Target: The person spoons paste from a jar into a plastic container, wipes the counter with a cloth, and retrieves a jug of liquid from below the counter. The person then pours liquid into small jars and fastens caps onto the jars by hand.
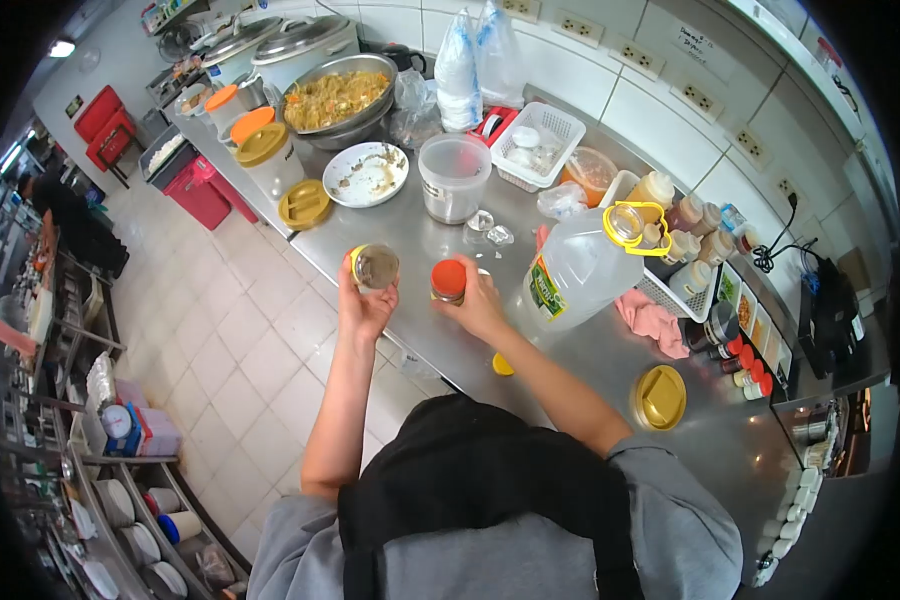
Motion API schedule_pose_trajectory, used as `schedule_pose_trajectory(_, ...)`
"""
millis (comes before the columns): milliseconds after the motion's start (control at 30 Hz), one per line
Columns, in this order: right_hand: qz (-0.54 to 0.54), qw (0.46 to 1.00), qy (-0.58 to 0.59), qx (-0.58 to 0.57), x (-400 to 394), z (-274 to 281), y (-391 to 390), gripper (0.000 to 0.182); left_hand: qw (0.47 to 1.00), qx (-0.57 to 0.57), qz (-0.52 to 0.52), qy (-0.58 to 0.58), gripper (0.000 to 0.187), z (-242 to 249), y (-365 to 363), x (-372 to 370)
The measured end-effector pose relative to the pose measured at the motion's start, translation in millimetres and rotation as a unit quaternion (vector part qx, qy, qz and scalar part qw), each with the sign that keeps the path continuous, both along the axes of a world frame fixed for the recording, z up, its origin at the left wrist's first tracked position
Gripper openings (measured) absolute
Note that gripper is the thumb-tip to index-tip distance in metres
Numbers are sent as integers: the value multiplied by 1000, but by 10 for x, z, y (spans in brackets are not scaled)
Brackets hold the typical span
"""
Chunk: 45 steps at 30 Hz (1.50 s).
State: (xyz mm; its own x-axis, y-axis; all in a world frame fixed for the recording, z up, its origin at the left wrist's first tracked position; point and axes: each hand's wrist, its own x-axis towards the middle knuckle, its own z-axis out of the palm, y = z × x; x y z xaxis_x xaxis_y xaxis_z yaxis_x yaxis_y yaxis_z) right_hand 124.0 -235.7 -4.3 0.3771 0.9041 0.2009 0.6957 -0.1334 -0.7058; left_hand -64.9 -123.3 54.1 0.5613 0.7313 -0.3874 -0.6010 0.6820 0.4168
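Observation:
My left hand [368, 312] is closed around a small round jar [376, 268] with a yellow label edge, held up in front of the counter's front edge. One glassy grey-brown end of it faces me. My right hand [482, 308] grips a spice jar with a red lid [448, 278] just to the right, over the steel counter. Behind both hands stands a clear plastic tub [455, 178] with a little dark stuff at its bottom. Crumpled foil pieces [492, 230] lie beside it. To the right of my right hand is a large jug [575, 280] with a yellow handle.
A white plate with food scraps [365, 175], a gold lid [304, 205] and a bowl of noodles [340, 98] are at the back left. Sauce bottles [685, 240], a pink cloth [652, 322] and another gold lid [658, 397] sit right. Someone in dark clothes [70, 225] stands far left.

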Motion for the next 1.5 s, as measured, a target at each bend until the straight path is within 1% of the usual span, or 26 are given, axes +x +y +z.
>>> schedule_pose_trajectory(133, 6, 999, -47, 22, 55, 18, 127, 87, 994, 70, -62, -50, 54, 209, -221, 10)
schedule_pose_trajectory(233, -34, 985, 168, 24, 65, 108, 180, 82, 999, 22, -22, -40, 52, 11, -31, -112)
schedule_pose_trajectory(267, -31, 963, 259, 72, 56, 137, 238, 81, 999, 6, -16, -44, 52, -6, 57, -118)
schedule_pose_trajectory(333, -26, 888, 431, 159, 33, 166, 263, 80, 996, 91, 10, -20, 51, 142, 2, -88)
schedule_pose_trajectory(400, -73, 847, 525, 43, 127, 184, 262, 77, 991, 134, 10, -12, 51, 163, 1, -107)
schedule_pose_trajectory(433, -93, 818, 568, -13, 176, 241, 316, 76, 990, 136, 13, 18, 50, 97, 157, -123)
schedule_pose_trajectory(467, -107, 785, 607, -62, 192, 317, 387, 75, 993, 122, 1, 4, 51, 12, 194, -193)
schedule_pose_trajectory(500, -46, 773, 629, -59, 100, 423, 302, 72, 993, 115, -12, -15, 51, 20, 237, -223)
schedule_pose_trajectory(600, -51, 763, 640, -71, 27, 569, 241, 62, 992, 122, -33, -27, 55, 178, 143, -170)
schedule_pose_trajectory(667, -64, 699, 704, -105, 214, 267, 320, 56, 991, 127, -28, -13, 56, 0, 252, -172)
schedule_pose_trajectory(700, -61, 669, 732, -112, 294, 218, 466, 54, 995, 83, -33, -42, 57, -148, 357, -203)
schedule_pose_trajectory(800, -8, 731, 680, -67, 1, 765, 194, 52, 996, 90, -11, 5, 47, 265, -76, -150)
schedule_pose_trajectory(833, -50, 728, 682, -60, 67, 619, 299, 51, 995, 103, -1, -14, 46, 272, -113, -130)
schedule_pose_trajectory(900, -72, 691, 713, -93, 207, 393, 312, 50, 995, 67, -44, -54, 46, -189, 16, -220)
schedule_pose_trajectory(933, -69, 677, 726, -97, 231, 568, 415, 50, 993, 68, -65, -78, 46, -50, 143, -211)
schedule_pose_trajectory(967, -15, 702, 707, -81, 144, 669, 293, 48, 995, 85, -2, -45, 49, 1, 23, -195)
schedule_pose_trajectory(1067, -68, 768, 635, -49, -25, 831, 206, 47, 990, 126, -53, -43, 53, 154, -119, -292)
schedule_pose_trajectory(1100, -84, 744, 659, -73, 18, 698, 177, 46, 990, 127, -63, -26, 45, -19, 42, -307)
schedule_pose_trajectory(1167, -95, 698, 703, -101, 220, 511, 408, 44, 994, 103, 18, 1, 45, 90, -103, -293)
schedule_pose_trajectory(1200, -69, 725, 681, -77, 157, 627, 459, 44, 993, 105, 58, 5, 45, 250, -92, -235)
schedule_pose_trajectory(1233, -48, 752, 655, -52, -1, 743, 318, 44, 991, 127, 20, 19, 50, 402, -210, -282)
schedule_pose_trajectory(1300, -37, 798, 600, -25, -91, 866, 217, 43, 984, 176, -21, 3, 46, 145, 29, -309)
schedule_pose_trajectory(1367, -71, 746, 656, -92, 135, 562, 311, 42, 982, 186, -20, 38, 45, -89, -185, -481)
schedule_pose_trajectory(1400, -77, 721, 680, -111, 218, 513, 466, 42, 977, 199, -2, 71, 45, 2, -296, -517)
schedule_pose_trajectory(1433, -6, 754, 656, -29, -38, 895, 244, 44, 970, 224, 16, 95, 45, 192, -301, -438)
schedule_pose_trajectory(1500, 7, 790, 613, -5, -13, 913, 334, 46, 960, 225, 67, 154, 46, 575, -448, -230)
